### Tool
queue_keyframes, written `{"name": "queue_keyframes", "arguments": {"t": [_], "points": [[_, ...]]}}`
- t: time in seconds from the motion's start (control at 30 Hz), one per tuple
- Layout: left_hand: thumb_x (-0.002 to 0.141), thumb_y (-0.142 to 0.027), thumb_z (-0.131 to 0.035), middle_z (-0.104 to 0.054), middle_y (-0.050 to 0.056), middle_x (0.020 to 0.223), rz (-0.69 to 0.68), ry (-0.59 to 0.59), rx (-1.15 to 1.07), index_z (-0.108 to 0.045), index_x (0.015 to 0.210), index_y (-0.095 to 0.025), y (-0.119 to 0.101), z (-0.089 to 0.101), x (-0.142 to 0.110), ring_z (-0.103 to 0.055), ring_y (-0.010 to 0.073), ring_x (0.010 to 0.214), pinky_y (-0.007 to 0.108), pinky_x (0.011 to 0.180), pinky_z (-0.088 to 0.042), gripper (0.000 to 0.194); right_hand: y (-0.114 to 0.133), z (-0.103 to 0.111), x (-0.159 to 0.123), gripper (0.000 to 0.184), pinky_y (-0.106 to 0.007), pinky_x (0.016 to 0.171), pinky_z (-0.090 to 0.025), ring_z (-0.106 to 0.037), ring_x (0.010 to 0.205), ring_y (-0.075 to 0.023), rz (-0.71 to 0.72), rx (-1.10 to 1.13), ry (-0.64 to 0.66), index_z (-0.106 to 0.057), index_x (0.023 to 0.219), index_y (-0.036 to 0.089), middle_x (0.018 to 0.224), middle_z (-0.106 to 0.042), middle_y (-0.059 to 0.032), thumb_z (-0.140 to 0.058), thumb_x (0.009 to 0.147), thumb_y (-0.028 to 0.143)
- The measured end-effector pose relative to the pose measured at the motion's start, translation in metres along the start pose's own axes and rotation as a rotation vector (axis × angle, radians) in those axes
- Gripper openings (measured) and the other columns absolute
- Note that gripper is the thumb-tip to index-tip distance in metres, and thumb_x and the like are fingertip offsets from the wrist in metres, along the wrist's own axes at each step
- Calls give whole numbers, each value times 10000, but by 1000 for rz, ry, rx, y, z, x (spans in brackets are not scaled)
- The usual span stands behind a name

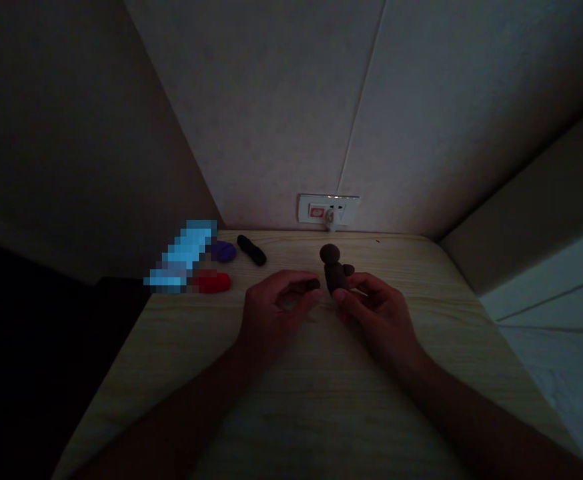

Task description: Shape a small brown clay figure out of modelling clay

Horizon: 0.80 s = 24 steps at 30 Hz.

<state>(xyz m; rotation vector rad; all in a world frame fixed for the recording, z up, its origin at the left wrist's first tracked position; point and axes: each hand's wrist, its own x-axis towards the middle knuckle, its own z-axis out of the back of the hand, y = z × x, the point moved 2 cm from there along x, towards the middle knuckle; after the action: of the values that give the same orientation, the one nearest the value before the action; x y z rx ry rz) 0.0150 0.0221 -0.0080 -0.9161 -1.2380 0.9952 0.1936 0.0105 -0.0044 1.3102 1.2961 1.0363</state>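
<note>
A dark brown clay figure point(335, 275) is upright in my right hand point(379, 317), whose fingers are closed around its lower body. It has a round head on a thicker body, and a small rounded lump sticks out on its right side. My left hand point(279, 310) pinches a small dark brown clay piece point(313, 284) between thumb and fingers, just left of the figure and apart from it. Both hands are over the wooden table. The lower end of the figure is partly hidden by my right thumb.
At the table's point(291, 387) back left lie a black clay roll point(251, 250), a purple clay lump point(224, 251) and a red clay piece point(215, 283). A blurred-out bright rectangle point(184, 257) is beside them. A wall socket point(328, 209) with something plugged in sits behind the table.
</note>
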Motion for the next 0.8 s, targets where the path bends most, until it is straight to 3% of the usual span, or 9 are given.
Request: {"name": "queue_keyframes", "arguments": {"t": [0.17, 0.43, 0.63, 0.8], "points": [[891, -240, -734, -796, 29, 912, -31, -7, 6, -788, 1098, -226, -5, 1, 2, -752, 143, 732, 243, 693, -632, 214, -1, 1, -1, 300, -217, 487, -402, -533, 509, -93, 16, 4, 17, -685, 836, 201, 628, -625, 47, -893, 702, 370], [918, -247, -695, -744, -14, 645, 46, 33, -62, -795, 1002, -183, -8, 0, 2, -715, 131, 582, 223, 600, -609, 146, -1, 1, 0, 298, -213, 497, -405, -536, 514, -89, 12, -1, 24, -692, 861, 199, 638, -630, 48, -895, 704, 351], [890, -244, -744, -823, 39, 995, -31, 20, 3, -815, 1051, -233, -3, 0, 2, -785, 179, 853, 294, 799, -656, 176, -1, 1, 0, 278, -231, 505, -420, -540, 522, -107, 25, -29, 30, -694, 864, 207, 610, -619, 49, -875, 728, 368], [843, -292, -802, -823, 73, 1087, 74, -2, -33, -794, 1139, -216, 1, 0, 1, -795, 247, 980, 405, 931, -653, 306, 0, 0, -1, 282, -236, 512, -423, -529, 519, -105, 11, -11, 34, -697, 854, 207, 606, -616, 49, -888, 721, 367]]}}
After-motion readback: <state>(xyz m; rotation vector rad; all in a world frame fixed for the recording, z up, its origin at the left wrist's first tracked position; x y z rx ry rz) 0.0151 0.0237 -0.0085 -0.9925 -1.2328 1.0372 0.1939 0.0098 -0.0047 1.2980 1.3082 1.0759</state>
